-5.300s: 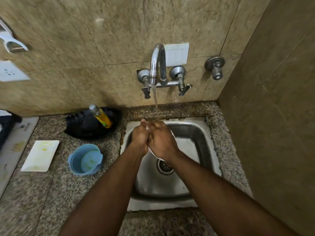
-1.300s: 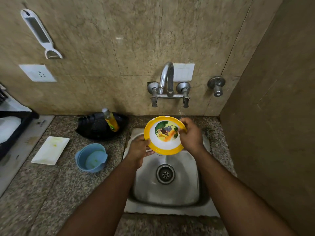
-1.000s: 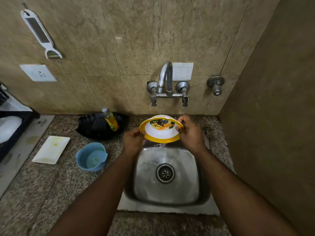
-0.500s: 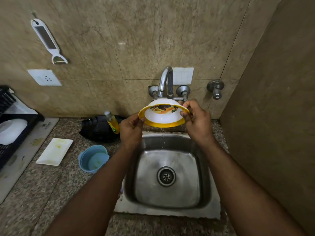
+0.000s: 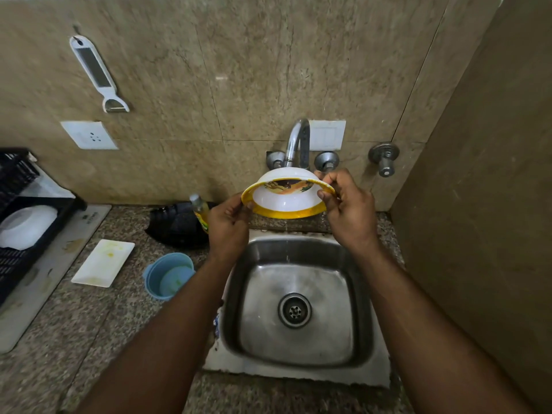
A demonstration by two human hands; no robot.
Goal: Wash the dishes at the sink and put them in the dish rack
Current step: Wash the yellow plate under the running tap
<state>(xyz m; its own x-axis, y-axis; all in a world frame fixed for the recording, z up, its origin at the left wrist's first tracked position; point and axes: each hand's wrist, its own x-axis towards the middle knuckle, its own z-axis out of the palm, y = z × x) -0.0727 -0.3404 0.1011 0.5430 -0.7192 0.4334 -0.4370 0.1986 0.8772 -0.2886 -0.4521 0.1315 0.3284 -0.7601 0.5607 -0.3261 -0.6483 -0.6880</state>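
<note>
At far left a black dish rack (image 5: 18, 234) holds a white bowl (image 5: 27, 227), with a white rectangular plate (image 5: 103, 262) and a blue cup (image 5: 168, 276) on the granite counter beside it. The left hand (image 5: 228, 228) and right hand (image 5: 348, 209) each pinch the rim of a yellow-rimmed bowl (image 5: 286, 198), tipped mouth-down above the steel sink (image 5: 298, 309), below the faucet (image 5: 297, 143). Drops fall from its rim.

Speckled granite counter (image 5: 98, 330), steel sink (image 5: 298, 309) set into it at 3 o'clock. Directly on it: blue cup (image 5: 168, 276) just left of the sink, white rectangular plate (image 5: 103, 262) at 9, black dish (image 5: 179, 227) at 12, pale mat (image 5: 44, 273) under the black dish rack (image 5: 27, 231) far left.
</note>
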